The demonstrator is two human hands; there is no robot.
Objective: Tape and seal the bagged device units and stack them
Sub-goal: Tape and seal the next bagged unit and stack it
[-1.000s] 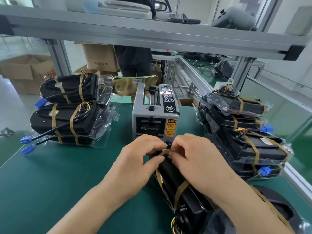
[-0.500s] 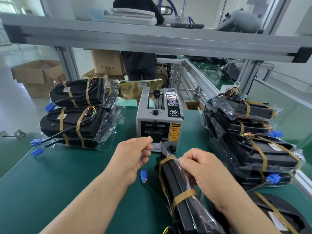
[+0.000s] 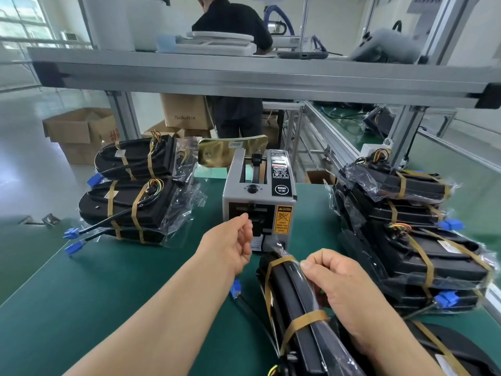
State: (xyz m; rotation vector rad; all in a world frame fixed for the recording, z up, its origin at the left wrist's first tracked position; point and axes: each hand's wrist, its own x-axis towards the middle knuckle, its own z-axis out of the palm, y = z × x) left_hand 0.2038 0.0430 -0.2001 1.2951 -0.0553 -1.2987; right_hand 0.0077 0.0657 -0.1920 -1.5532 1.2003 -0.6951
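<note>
A black bagged device unit [image 3: 294, 297] with two brown tape bands lies on the green mat in front of me. My right hand [image 3: 349, 294] holds it from the right, thumb and fingers pinching the clear bag's folded end against its top. My left hand [image 3: 231, 245] is up at the outlet of the grey tape dispenser [image 3: 257, 196], fingers and thumb pinched together there; the tape strip itself is hidden behind them. Taped units are stacked at the left [image 3: 135, 196] and at the right [image 3: 412, 240].
The unit's blue connector [image 3: 235, 289] trails on the green mat [image 3: 81, 299]. Another black unit [image 3: 466, 356] lies at the bottom right. An aluminium shelf [image 3: 244, 77] crosses overhead. A person [image 3: 235, 25] stands behind the bench, with cardboard boxes [image 3: 81, 131] nearby.
My left hand left the unit's end and moved up to the dispenser outlet. My right hand stayed on the unit, still pinching the bag. The view tilted upward.
</note>
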